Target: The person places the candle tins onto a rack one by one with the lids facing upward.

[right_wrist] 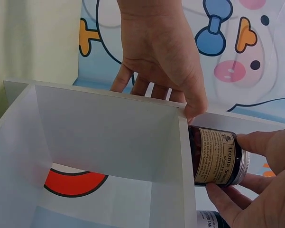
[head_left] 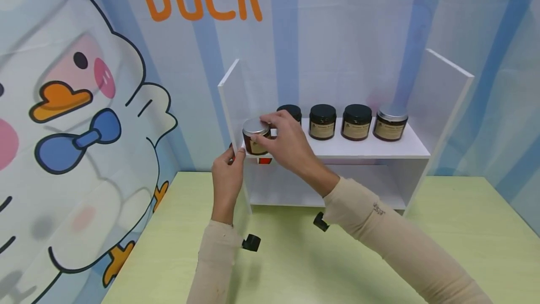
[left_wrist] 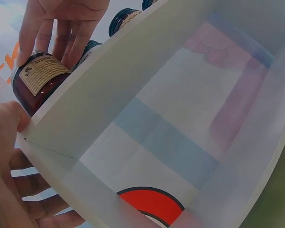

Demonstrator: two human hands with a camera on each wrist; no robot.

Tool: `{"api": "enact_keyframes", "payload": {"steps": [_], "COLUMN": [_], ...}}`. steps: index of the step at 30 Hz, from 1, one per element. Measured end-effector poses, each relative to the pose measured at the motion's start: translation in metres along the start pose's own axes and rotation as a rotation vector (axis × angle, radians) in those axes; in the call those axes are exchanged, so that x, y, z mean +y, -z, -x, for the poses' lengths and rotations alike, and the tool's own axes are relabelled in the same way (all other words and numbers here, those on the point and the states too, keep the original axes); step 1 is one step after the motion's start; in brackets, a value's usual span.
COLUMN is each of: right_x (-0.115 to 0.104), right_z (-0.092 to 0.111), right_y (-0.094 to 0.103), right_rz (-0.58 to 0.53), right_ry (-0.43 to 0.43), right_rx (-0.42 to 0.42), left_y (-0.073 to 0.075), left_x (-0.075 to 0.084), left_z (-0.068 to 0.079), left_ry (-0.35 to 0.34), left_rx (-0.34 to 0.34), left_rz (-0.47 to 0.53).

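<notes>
My right hand [head_left: 291, 142] holds an amber candle jar [head_left: 257, 143] with a silver lid, fingers and thumb around its upper part. The jar's base is at the left end of the white shelf unit's upper board [head_left: 375, 150]; whether it bears fully on the board, I cannot tell. My left hand [head_left: 227, 179] grips the unit's left side panel [head_left: 232, 107], its thumb at the front edge and its fingers along the outer face, as the right wrist view shows. That thumb is close to the jar's base [right_wrist: 213, 156].
Along the upper board stand black-lidded jars [head_left: 322, 123], [head_left: 356, 123], one partly behind my right hand [head_left: 289, 110], and a silver-lidded jar [head_left: 391, 123] by the right panel [head_left: 440, 97]. The unit stands on a light green table [head_left: 287, 257] against a duck-printed backdrop [head_left: 346, 27].
</notes>
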State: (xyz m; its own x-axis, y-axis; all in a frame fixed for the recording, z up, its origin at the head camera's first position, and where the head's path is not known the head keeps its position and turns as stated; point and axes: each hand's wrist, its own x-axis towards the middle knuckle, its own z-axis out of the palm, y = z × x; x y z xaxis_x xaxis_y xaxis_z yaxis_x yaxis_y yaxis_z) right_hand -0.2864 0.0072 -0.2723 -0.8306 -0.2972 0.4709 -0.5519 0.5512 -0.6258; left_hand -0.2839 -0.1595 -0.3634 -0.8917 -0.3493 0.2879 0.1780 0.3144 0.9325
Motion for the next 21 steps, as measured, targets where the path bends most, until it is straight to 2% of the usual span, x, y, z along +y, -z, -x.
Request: {"api": "enact_keyframes", "payload": {"steps": [4, 10, 15, 21], "right_x": [0.003, 0.009, 0.019, 0.036], "right_z": [0.006, 0.024, 0.048, 0.086], "right_y": [0.005, 0.018, 0.032, 0.049], "right_rz": [-0.007, -0.122, -0.160, -0.215], "right_ry": [0.010, 0.020, -0.012, -0.052], "right_rx": [0.000, 0.002, 0.014, -0.009], "left_y": [-0.001, -0.001, -0.002, 0.000], "left_x": [0.001, 0.003, 0.001, 0.001], "left_z": [0.001, 0.000, 0.000, 0.003], "left_ry": [0.010, 0.025, 0.033, 0.051], "left_rx": [-0.017, -0.028, -0.040, -0.045], "left_rz": [0.005, 0.017, 0.008, -0.017]}}
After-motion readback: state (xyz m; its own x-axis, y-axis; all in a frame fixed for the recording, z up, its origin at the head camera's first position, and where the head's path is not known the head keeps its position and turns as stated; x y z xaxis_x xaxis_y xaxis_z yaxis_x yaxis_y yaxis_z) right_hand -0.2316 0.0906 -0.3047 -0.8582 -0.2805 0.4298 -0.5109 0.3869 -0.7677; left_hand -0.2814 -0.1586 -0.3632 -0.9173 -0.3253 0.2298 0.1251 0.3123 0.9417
